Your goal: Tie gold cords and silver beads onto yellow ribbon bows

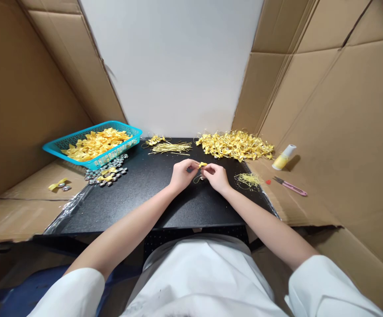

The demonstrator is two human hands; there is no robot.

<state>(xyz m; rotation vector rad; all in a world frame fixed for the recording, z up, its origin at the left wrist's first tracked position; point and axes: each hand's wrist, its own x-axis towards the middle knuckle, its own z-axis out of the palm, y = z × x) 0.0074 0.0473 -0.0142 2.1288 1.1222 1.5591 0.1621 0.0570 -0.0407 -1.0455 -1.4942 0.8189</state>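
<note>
Over the middle of the black table, a small yellow bow (pixel 202 165) is pinched between my left hand (pixel 183 175) on one side and my right hand (pixel 217 177) on the other. Both hands have their fingers closed at the bow. A thin yellow cord (pixel 197 179) loops down below it, beside a small silvery piece (pixel 202 178). Behind my hands lie straight yellow cords (pixel 171 148), and at the back right is a heap of yellow bows with cords (pixel 236 145).
A blue basket (pixel 136 130) of yellow bows stands at the left, with silver beads (pixel 120 169) before it. At the right are cord scraps (pixel 249 179), pink snips (pixel 292 187), a red piece (pixel 268 182) and a thread spool (pixel 284 157). Cardboard walls (pixel 343 114) flank the table (pixel 112 211).
</note>
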